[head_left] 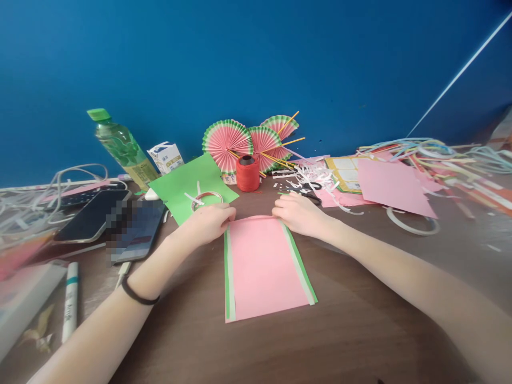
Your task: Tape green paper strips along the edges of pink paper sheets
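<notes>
A pink sheet (266,266) with green and pale green strips down both sides lies on the brown table. Its far edge is slightly raised and folded. My left hand (211,221) pinches the far left corner, and my right hand (298,213) pinches the far right corner. Just beyond the sheet stands a spool of red thread (248,176). Pleated pink and green round fans (228,141) lean against the blue wall behind it. Green paper (180,186) with a roll of tape (206,198) on it lies beyond my left hand.
On the left are a bottle (124,146), a small carton (166,156), two phones (94,216), cables and a marker (70,301). Black scissors (312,193), white paper scraps, pink paper (394,184) and coloured strips (432,149) lie at the back right.
</notes>
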`<state>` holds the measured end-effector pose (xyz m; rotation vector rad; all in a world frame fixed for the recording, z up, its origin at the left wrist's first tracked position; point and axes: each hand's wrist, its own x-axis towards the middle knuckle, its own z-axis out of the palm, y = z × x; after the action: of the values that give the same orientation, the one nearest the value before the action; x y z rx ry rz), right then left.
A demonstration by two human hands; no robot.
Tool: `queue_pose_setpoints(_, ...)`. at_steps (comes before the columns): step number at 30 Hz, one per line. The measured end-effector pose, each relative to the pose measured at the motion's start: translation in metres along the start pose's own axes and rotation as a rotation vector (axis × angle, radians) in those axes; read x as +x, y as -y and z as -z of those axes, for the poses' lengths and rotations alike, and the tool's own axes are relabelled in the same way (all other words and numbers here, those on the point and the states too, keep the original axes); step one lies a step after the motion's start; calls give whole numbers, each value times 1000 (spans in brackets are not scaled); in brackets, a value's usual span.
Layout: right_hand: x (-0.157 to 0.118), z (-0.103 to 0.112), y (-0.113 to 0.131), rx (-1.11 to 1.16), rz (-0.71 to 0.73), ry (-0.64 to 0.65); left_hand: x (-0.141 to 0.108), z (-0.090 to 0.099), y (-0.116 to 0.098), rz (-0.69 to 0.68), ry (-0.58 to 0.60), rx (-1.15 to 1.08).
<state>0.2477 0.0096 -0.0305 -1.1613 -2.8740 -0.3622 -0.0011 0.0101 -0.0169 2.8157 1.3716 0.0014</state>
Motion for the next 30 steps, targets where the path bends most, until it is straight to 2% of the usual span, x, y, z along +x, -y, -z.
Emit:
queue_pose_setpoints(4,-1,-1,1,-22,10,-15,0,-2,1,-43,-1,39)
queue_pose_setpoints(9,-1,-5,4,-64,-3,-57,1,-3,-2,-82,-55,199)
queue_pose_setpoints(17,2,-12,1,-100,-35,-117,3,-7,-2,-83,-107,327)
queue_pose_setpoints(23,2,-14,2,-104,-25,-131,2,-6,-11,-18,-92,357)
queue_pose_setpoints(30,2,-9,7,-97,-48,-69,0,1,-33,84,5,373)
